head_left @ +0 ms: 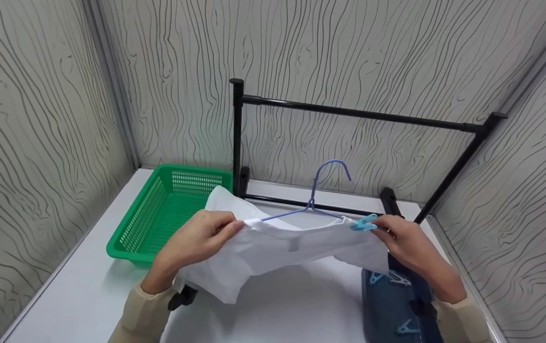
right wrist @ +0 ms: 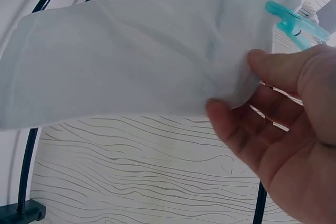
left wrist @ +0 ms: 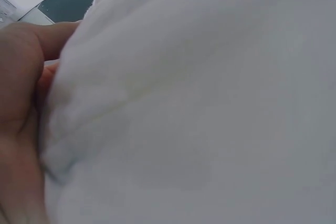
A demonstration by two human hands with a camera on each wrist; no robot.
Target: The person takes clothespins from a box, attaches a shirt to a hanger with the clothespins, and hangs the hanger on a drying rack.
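A white garment (head_left: 278, 252) lies closest, its cloth filling most of the left wrist view. It stretches between the hands, long axis running from grip to grip, neckline uppermost. The left hand (head_left: 200, 236) pinches one shoulder; the right hand (head_left: 409, 240) has thumb and fingers closed on the opposite edge, beside a light-blue clothespin (head_left: 364, 223). Between the grips rises a blue hanger (head_left: 313, 190), its hook curving rightward. Beyond stands a black rack (head_left: 358, 113); a green basket (head_left: 119, 252), partly covered, sits left of the left grip, and a dark tray (head_left: 387, 309) below the right.
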